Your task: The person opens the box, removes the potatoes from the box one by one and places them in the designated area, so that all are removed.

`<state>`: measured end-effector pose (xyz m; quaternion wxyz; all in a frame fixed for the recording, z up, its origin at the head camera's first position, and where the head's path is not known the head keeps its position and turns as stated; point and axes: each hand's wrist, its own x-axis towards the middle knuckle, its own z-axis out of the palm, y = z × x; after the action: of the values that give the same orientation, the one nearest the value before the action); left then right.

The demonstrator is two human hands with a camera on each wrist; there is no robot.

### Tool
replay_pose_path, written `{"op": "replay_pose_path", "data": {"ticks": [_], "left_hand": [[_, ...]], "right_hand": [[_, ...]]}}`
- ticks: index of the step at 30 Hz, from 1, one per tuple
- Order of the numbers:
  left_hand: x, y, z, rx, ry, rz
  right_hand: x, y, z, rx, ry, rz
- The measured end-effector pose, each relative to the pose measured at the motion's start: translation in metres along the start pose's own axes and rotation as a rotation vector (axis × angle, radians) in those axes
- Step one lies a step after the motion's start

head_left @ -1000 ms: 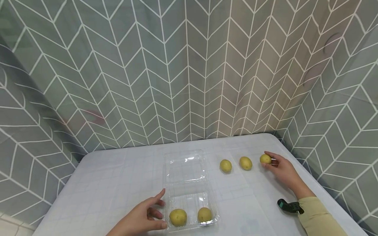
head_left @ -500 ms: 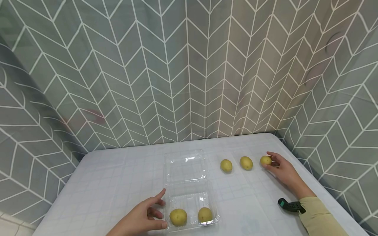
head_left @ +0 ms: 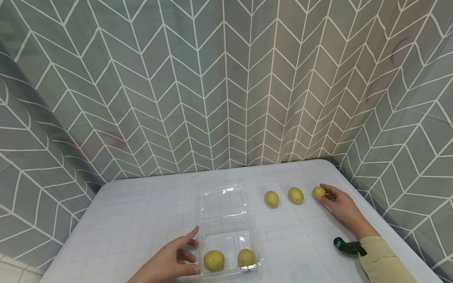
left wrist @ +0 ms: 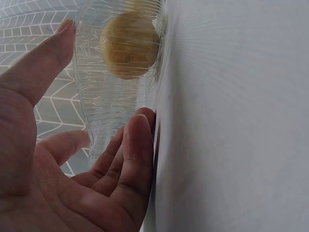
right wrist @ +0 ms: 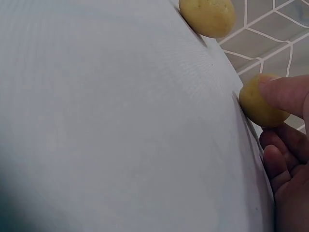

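Note:
My right hand (head_left: 340, 203) is at the far right of the table, with thumb and fingers around a small yellow potato (head_left: 317, 192). In the right wrist view the thumb presses on this potato (right wrist: 256, 104) and the other fingers lie low beside it. At the near middle stands a clear plastic clamshell box (head_left: 226, 240), its lid (head_left: 221, 201) laid back. Inside its near end sit two potatoes, one at left (head_left: 214, 261) and one at right (head_left: 246, 258). My left hand (head_left: 173, 257) rests against the box's left side, fingers spread, thumb at the near corner.
Two more potatoes, one nearer the box (head_left: 271, 199) and one further right (head_left: 295, 195), lie on the white tablecloth (head_left: 141, 220). A black wrist strap (head_left: 348, 247) sits at the right sleeve. Patterned grey curtains (head_left: 212, 86) enclose the table.
The right hand has shifted very slightly and its fingers sit a little differently around the potato. The left hand and the box have stayed in place.

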<state>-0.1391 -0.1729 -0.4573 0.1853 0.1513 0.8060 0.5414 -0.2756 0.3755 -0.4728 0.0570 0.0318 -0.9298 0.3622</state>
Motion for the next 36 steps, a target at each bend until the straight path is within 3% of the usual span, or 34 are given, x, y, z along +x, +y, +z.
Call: {"op": "replay_pose_path", "data": {"ticks": [16, 24, 32, 36], "left_hand": [[0.0, 0.0, 0.0, 0.0, 0.002, -0.005], [0.0, 0.001, -0.001, 0.012, -0.001, -0.003], [-0.001, 0.0, -0.001, 0.034, 0.001, -0.006], [0.0, 0.0, -0.001, 0.021, 0.0, -0.003]], "right_hand": [[-0.003, -0.001, -0.003, -0.016, 0.023, 0.002], [-0.008, -0.004, -0.006, -0.03, -0.006, 0.035], [-0.012, -0.005, -0.013, -0.07, 0.001, 0.001], [-0.013, -0.008, -0.018, -0.073, 0.043, -0.036]]}}
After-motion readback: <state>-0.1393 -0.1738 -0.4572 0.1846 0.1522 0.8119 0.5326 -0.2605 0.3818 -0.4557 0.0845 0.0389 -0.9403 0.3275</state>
